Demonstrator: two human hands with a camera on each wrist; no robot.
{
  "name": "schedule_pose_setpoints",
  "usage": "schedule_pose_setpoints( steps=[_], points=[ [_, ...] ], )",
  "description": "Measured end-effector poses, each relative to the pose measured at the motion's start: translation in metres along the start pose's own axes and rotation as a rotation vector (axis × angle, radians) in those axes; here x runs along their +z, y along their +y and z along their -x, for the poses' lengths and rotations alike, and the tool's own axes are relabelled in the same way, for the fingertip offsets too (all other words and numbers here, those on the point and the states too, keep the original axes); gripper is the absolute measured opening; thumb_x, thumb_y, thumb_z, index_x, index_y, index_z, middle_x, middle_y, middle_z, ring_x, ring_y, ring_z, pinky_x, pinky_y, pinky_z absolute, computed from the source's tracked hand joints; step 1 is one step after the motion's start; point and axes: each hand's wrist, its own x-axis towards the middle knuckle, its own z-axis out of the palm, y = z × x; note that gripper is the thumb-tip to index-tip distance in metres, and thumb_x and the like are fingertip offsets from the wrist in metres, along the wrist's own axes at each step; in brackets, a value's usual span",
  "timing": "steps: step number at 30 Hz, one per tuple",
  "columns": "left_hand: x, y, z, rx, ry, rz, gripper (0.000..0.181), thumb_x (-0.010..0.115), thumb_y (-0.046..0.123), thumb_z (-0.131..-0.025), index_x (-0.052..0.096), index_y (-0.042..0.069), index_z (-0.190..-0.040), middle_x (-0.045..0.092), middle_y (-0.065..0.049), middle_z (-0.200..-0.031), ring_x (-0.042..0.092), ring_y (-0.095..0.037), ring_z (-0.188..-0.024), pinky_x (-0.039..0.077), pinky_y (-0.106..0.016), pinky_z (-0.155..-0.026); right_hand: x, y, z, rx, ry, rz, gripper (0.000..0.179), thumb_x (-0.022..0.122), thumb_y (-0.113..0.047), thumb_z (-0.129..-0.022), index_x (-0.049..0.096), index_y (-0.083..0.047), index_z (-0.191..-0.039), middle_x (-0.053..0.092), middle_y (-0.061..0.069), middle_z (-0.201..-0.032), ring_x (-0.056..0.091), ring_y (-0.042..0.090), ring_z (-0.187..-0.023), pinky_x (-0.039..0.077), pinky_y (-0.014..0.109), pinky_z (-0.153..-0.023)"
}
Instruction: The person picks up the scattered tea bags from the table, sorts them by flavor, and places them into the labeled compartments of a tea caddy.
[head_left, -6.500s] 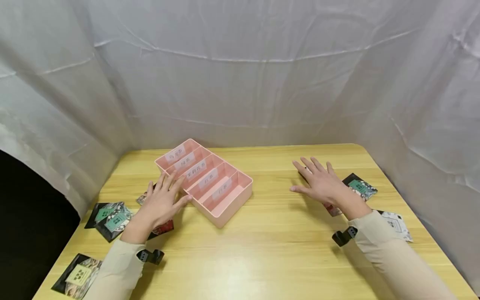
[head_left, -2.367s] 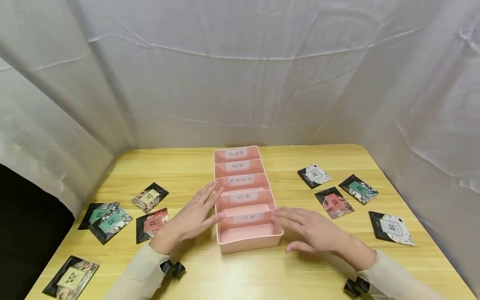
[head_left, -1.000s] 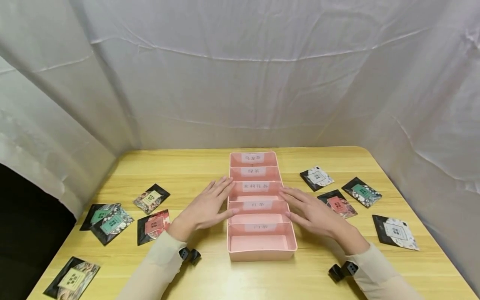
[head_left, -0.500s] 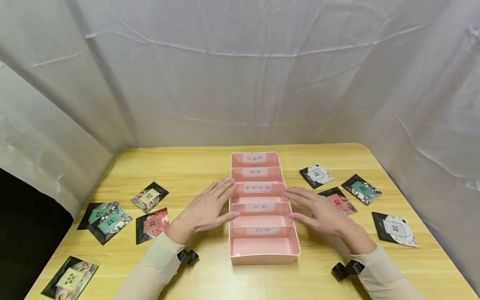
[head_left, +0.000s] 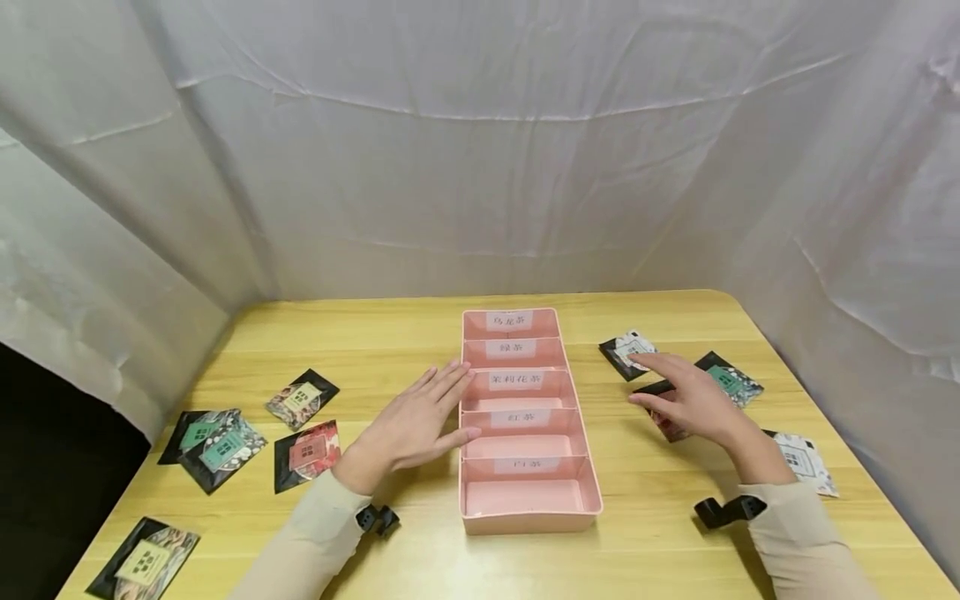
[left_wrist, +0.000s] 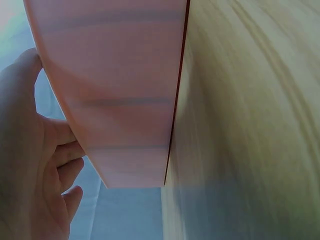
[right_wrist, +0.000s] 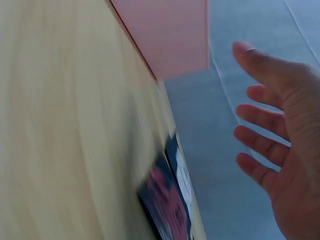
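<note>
Box (head_left: 528,523), pink and open-topped, stands near the middle of the bench (head_left: 420,558) with its long sides running away from the person, split by crosswise dividers into five compartments, each showing a pale label with dark characters. The left hand (head_left: 408,425) lies along its left side, fingers straight and close together, thumb set apart; the left wrist view shows the thumb and fingertips at the upper rim, touching it rather than gripping. The right hand (head_left: 693,396) is raised over the bench to the right of the box, its fingers loosely bent and its thumb spread away from them, pinching nothing. Beneath it, partly hidden, lies a red-labelled sachet (head_left: 669,427); the right wrist view shows this one slightly blurred, below the hand and apart from it. Just beyond is a white-labelled sachet (head_left: 628,353), farther right a green-labelled sachet (head_left: 733,383), and nearer the person another white sachet (head_left: 813,467), partly covered by the wrist. Across on the left side of the bench lie a small yellow-labelled sachet (head_left: 303,398), a second red sachet (head_left: 307,455) near the left wrist, two overlapping green sachets (head_left: 225,450), and a larger yellow sachet (head_left: 145,560) close to the near left corner. Both sleeves are beige, with a small black device at each wrist. Pale grey cloth (head_left: 480,183) hangs behind the bench and down both sides.
</note>
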Motion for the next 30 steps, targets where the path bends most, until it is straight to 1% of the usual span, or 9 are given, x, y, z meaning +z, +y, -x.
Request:
schedule_pose_setpoints(
  steps=[2, 3, 7, 11, 16, 20, 26, 30],
  points=[
    [0.000, 0.000, 0.000, 0.004, 0.003, 0.009, 0.084, 0.026, 0.066, -0.099, 0.021, 0.003, -0.155, 0.023, -0.015, -0.159, 0.018, -0.028, -0.147, 0.014, -0.043, -0.120, -0.005, 0.008, 0.002, 0.040, -0.011, 0.000, 0.060, 0.075, -0.033, -0.088, 0.054, -0.006, -0.138, 0.055, 0.022, -0.134, 0.048, 0.045, -0.122, 0.040, 0.064, -0.095],
    [-0.001, 0.000, 0.000, 0.006, 0.002, 0.011, 0.084, 0.026, 0.066, -0.098, 0.021, 0.003, -0.155, 0.023, -0.015, -0.159, 0.018, -0.028, -0.147, 0.014, -0.043, -0.120, -0.007, 0.012, 0.004, 0.057, -0.014, 0.002, 0.061, 0.074, -0.033, -0.088, 0.054, -0.005, -0.138, 0.055, 0.023, -0.135, 0.047, 0.046, -0.123, 0.040, 0.064, -0.096],
    [-0.001, 0.000, 0.001, 0.009, -0.003, 0.012, 0.084, 0.027, 0.065, -0.099, 0.020, 0.003, -0.155, 0.022, -0.015, -0.159, 0.015, -0.027, -0.148, 0.015, -0.044, -0.120, -0.012, 0.025, 0.008, 0.097, -0.012, -0.004, 0.064, 0.075, -0.033, -0.087, 0.053, -0.003, -0.139, 0.053, 0.024, -0.136, 0.049, 0.047, -0.121, 0.041, 0.064, -0.095],
    [-0.001, 0.000, 0.002, 0.012, -0.003, 0.011, 0.084, 0.029, 0.064, -0.099, 0.020, 0.002, -0.155, 0.022, -0.016, -0.159, 0.015, -0.027, -0.148, 0.015, -0.044, -0.119, -0.011, 0.033, 0.011, 0.154, -0.023, -0.011, 0.066, 0.073, -0.036, -0.089, 0.051, -0.004, -0.141, 0.051, 0.024, -0.138, 0.048, 0.048, -0.120, 0.041, 0.064, -0.094],
    [0.001, 0.000, 0.002, 0.013, 0.008, 0.012, 0.084, 0.028, 0.064, -0.099, 0.021, 0.002, -0.155, 0.023, -0.016, -0.159, 0.020, -0.030, -0.146, 0.016, -0.045, -0.119, -0.007, 0.043, 0.011, 0.217, -0.043, -0.010, 0.070, 0.071, -0.042, -0.089, 0.049, -0.005, -0.143, 0.049, 0.025, -0.140, 0.043, 0.049, -0.126, 0.035, 0.066, -0.099],
    [0.001, -0.001, 0.002, 0.007, 0.012, 0.018, 0.084, 0.028, 0.065, -0.099, 0.021, 0.002, -0.155, 0.023, -0.016, -0.159, 0.019, -0.029, -0.147, 0.015, -0.044, -0.119, -0.007, 0.048, 0.011, 0.222, -0.071, -0.021, 0.071, 0.075, -0.040, -0.087, 0.050, -0.001, -0.140, 0.051, 0.027, -0.137, 0.044, 0.050, -0.124, 0.036, 0.066, -0.098],
    [0.001, -0.001, 0.002, 0.000, 0.007, 0.031, 0.083, 0.027, 0.064, -0.099, 0.019, 0.003, -0.155, 0.020, -0.015, -0.160, 0.014, -0.026, -0.148, 0.013, -0.041, -0.120, -0.011, 0.053, 0.018, 0.194, -0.122, -0.017, 0.065, 0.077, -0.028, -0.086, 0.052, 0.004, -0.137, 0.054, 0.030, -0.130, 0.050, 0.050, -0.117, 0.042, 0.064, -0.093],
    [0.002, 0.000, 0.002, 0.008, -0.002, 0.015, 0.083, 0.025, 0.064, -0.099, 0.018, 0.002, -0.155, 0.020, -0.015, -0.160, 0.015, -0.026, -0.148, 0.014, -0.042, -0.120, -0.010, 0.056, 0.027, 0.219, -0.142, -0.030, 0.073, 0.078, -0.034, -0.084, 0.049, 0.004, -0.140, 0.053, 0.031, -0.131, 0.050, 0.050, -0.117, 0.041, 0.064, -0.094]
  ],
)
